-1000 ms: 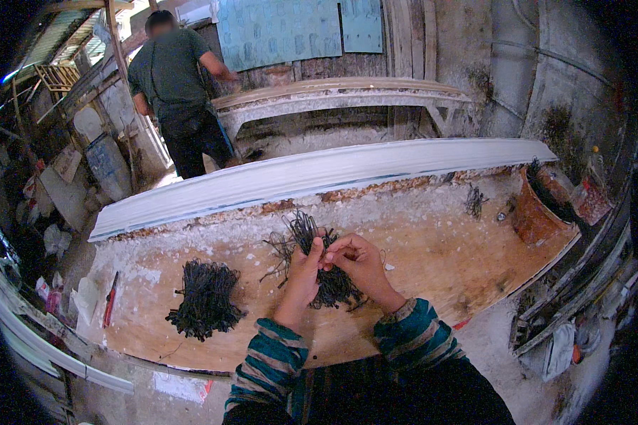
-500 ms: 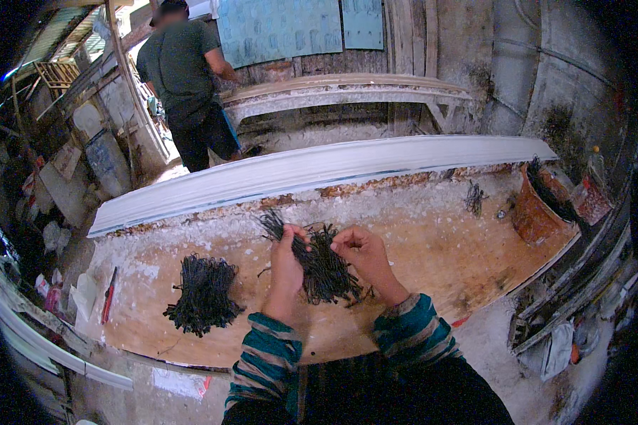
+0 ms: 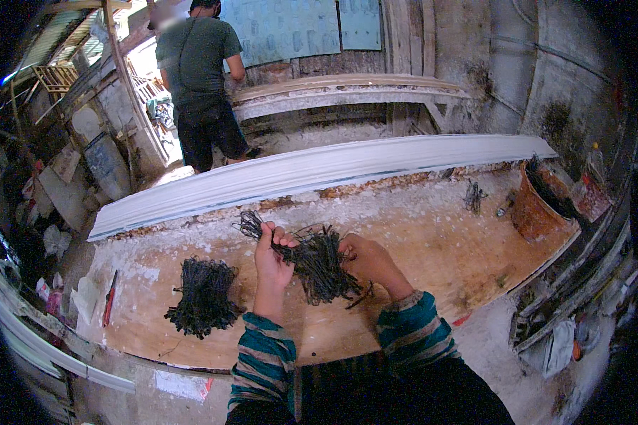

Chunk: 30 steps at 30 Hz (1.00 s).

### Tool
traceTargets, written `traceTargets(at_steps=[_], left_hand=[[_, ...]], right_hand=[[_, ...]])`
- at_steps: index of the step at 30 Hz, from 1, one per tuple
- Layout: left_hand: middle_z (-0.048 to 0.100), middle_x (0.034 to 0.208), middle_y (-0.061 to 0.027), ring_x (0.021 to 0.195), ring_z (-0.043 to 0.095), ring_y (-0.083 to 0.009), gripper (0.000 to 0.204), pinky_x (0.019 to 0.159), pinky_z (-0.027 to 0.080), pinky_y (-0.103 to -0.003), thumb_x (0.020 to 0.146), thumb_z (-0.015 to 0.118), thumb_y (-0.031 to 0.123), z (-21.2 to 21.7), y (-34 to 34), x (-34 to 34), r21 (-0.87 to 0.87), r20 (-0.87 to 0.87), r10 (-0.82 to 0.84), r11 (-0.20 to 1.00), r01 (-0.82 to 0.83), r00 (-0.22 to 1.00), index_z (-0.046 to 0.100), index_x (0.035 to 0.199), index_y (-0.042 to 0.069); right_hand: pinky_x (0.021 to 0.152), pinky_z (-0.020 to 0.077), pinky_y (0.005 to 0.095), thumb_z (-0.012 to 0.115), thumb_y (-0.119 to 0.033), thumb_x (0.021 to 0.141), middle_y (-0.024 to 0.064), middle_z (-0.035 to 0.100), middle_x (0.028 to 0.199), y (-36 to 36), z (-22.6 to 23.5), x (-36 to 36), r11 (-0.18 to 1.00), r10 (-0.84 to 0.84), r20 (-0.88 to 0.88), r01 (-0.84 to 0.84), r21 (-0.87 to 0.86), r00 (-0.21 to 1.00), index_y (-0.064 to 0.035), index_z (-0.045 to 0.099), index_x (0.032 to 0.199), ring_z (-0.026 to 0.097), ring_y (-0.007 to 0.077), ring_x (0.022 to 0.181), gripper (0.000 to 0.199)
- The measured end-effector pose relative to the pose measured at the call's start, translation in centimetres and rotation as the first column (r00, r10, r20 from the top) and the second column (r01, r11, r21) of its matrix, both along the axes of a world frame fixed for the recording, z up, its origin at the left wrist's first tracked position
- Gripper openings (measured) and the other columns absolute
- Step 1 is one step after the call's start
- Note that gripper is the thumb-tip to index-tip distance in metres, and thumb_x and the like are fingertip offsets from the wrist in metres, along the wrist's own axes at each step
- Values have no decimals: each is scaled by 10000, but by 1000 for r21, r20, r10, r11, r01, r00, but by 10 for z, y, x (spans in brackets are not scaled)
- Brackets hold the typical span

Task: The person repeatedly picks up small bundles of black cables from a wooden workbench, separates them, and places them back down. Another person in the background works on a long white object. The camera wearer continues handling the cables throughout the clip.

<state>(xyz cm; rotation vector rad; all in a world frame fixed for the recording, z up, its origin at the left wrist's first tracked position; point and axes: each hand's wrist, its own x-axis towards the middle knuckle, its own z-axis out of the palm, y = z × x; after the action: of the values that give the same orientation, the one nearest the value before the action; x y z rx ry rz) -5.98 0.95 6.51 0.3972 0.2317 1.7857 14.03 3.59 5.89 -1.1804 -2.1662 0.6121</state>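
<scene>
My left hand (image 3: 269, 268) is closed around a small bunch of thin black looped strands (image 3: 249, 225), which look like wire or cord; their loops stick out past the thumb. Just right of it lies a pile of the same black strands (image 3: 325, 269) on the wooden board. At that pile's right edge is my right hand (image 3: 373, 265), fingers curled and pinched; whatever lies between its fingertips is hidden. A second, thicker bundle of black strands (image 3: 202, 296) rests on the board to the left, touched by neither hand.
A long white moulding (image 3: 319, 168) runs along the far side of the wooden board (image 3: 432, 244). Right of centre is a small black tuft (image 3: 474, 197), near an orange-brown bucket (image 3: 535, 212) holding black strands. A red-handled tool (image 3: 110, 301) lies left. Behind, a person (image 3: 200, 78) stands at another bench.
My left hand has shifted left with its bunch, away from the middle pile. My right hand has come down slightly against the pile's right edge. The person behind has moved right.
</scene>
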Motion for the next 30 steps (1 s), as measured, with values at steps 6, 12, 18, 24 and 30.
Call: traceTargets(at_steps=[6, 12, 18, 24, 30], left_hand=[[323, 586, 43, 500, 336, -62, 206, 491, 333, -217, 903, 448, 318, 1, -1, -3, 104, -80, -161, 980, 169, 984, 479, 870, 117], [328, 580, 48, 480, 322, -59, 220, 474, 324, -214, 893, 472, 317, 1, -4, 16, -63, -200, -269, 963, 261, 942, 496, 906, 99], [373, 598, 46, 509, 381, -66, 361, 486, 335, -223, 867, 537, 304, 0, -14, 44, -218, -546, -286, 956, 196, 788, 492, 1086, 22], [468, 685, 29, 561, 423, -77, 438, 510, 368, -226, 843, 540, 408, 2, -20, 53, -293, -747, -262, 955, 51, 611, 492, 1086, 47], [510, 797, 2, 650, 448, -88, 460, 549, 382, -220, 820, 555, 450, 1, -21, 59, -166, -824, -147, 986, 15, 548, 486, 1063, 66]], right_hand=[[573, 445, 267, 662, -53, 682, 50, 586, 664, 9, 11, 8, 979, -25, -315, -41, -199, 949, -76, 525, 908, 565, 134, 625, 265], [556, 444, 241, 670, -25, 713, 16, 584, 674, 7, 22, 4, 955, 22, -690, -219, -200, 723, -69, 493, 980, 541, 83, 628, 323], [608, 439, 216, 638, -3, 752, 37, 616, 742, 1, 27, 1, 891, 41, -775, -375, -258, 630, -65, 475, 997, 558, 76, 660, 301], [626, 461, 233, 641, 0, 746, 33, 607, 748, 2, 11, -11, 898, 130, -796, -410, -158, 592, -59, 493, 937, 572, 94, 680, 248], [625, 470, 241, 604, 1, 783, 54, 591, 763, -5, 9, -17, 906, 75, -824, -384, -179, 562, -44, 490, 875, 583, 103, 689, 153]])
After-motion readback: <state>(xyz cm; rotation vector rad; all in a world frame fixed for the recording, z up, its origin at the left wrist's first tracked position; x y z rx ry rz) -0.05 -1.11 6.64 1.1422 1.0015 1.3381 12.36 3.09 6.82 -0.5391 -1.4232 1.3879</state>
